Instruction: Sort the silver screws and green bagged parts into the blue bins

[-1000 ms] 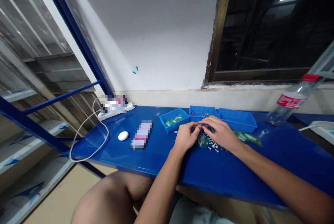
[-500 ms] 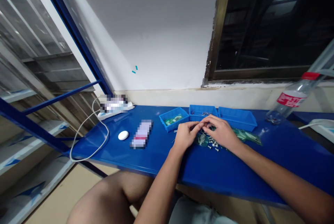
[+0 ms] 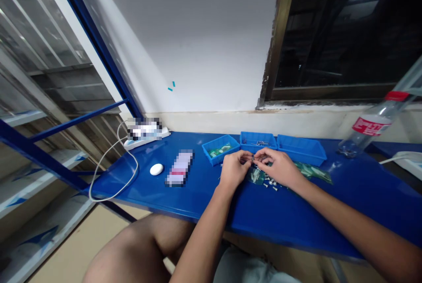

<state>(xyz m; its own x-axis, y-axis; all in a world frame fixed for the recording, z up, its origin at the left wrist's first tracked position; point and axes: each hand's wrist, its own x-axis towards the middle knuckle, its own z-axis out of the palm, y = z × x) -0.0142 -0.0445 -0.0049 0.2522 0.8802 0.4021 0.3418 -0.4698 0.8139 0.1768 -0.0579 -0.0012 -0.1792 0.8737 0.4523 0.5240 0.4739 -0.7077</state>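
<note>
My left hand (image 3: 234,169) and my right hand (image 3: 276,167) meet fingertip to fingertip above the blue table (image 3: 204,201). Both are closed in a pinch around something small and dark, too tiny to name. Beneath and between them lie loose silver screws (image 3: 271,182) and a small green plastic bag (image 3: 255,176). A longer green bag (image 3: 313,172) rests beside my right wrist. Behind the hands stand three blue bins: the left bin (image 3: 208,150) holds green packets, the middle bin (image 3: 243,136) holds long metal screws or pins, and the right bin (image 3: 305,149) stands at the right.
A clear bottle with a red cap (image 3: 372,125) stands on the right, metal bits at its bottom. Leftward lie a blurred-out phone-like object (image 3: 180,168), a white oval object (image 3: 156,169) and a power strip (image 3: 147,140) with a looping cable (image 3: 95,176). The wall (image 3: 204,122) borders the back.
My fingertips have shifted slightly and drawn a little apart, so a small dark piece shows between them. The camera view has moved slightly; the bins and screws stay in place.
</note>
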